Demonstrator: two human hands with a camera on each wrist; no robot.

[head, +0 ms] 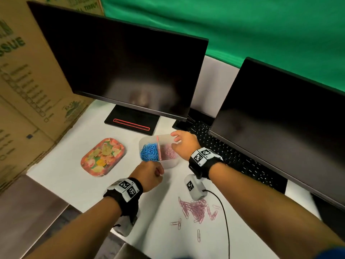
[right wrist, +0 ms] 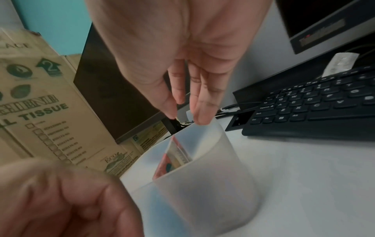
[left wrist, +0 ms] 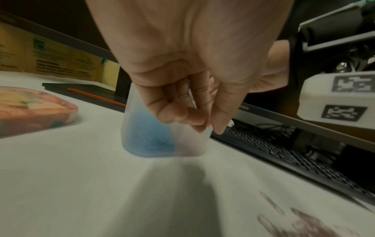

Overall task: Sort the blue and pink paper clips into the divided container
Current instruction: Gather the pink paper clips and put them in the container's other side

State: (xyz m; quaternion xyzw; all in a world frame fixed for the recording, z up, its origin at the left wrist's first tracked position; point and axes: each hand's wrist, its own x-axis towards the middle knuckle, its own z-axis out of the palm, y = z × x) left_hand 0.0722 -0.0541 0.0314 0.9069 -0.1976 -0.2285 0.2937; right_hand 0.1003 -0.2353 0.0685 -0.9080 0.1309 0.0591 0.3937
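A translucent divided container (head: 142, 142) stands on the white desk, with blue paper clips (head: 149, 153) in its left half and pink paper clips (head: 168, 153) in its right half. My right hand (head: 173, 140) hovers over the pink half near the far rim; in the right wrist view its fingers (right wrist: 202, 112) point straight down with nothing between them and the thumb. My left hand (head: 158, 171) sits curled against the container's near wall (left wrist: 131, 115); no clip shows in it. A loose pile of pink clips (head: 197, 210) lies on the desk near me.
A floral tray (head: 102, 157) lies left of the container. Two dark monitors stand behind, one on a black base (head: 132, 120), and a black keyboard (head: 233, 157) runs along the right. A cardboard box (head: 28, 81) walls the left. A black cable (head: 225, 217) crosses by the pile.
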